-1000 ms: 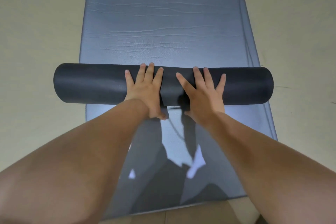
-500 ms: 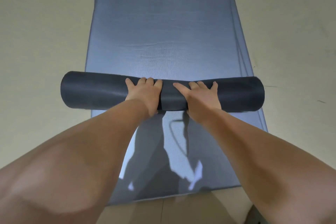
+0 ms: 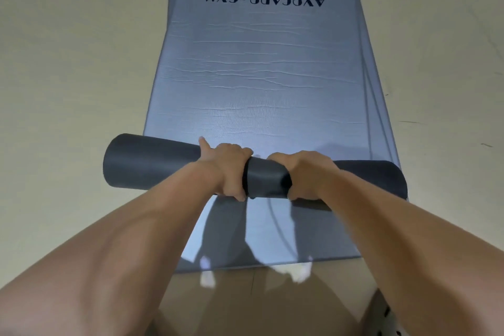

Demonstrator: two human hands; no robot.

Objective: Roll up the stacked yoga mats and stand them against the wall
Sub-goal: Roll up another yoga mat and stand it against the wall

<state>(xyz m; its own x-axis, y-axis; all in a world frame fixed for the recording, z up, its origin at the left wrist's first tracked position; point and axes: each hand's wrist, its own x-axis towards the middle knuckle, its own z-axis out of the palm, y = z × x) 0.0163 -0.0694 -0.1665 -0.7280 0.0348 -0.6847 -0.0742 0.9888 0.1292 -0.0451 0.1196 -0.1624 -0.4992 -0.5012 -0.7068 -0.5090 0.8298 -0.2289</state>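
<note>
Mat [image 3: 259,76] txt: "AVOCADO · GYM"

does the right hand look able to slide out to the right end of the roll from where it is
Probably yes. The right hand grips the roll near its middle, and the stretch of roll out to the right end is bare, with nothing lying across it.
</note>
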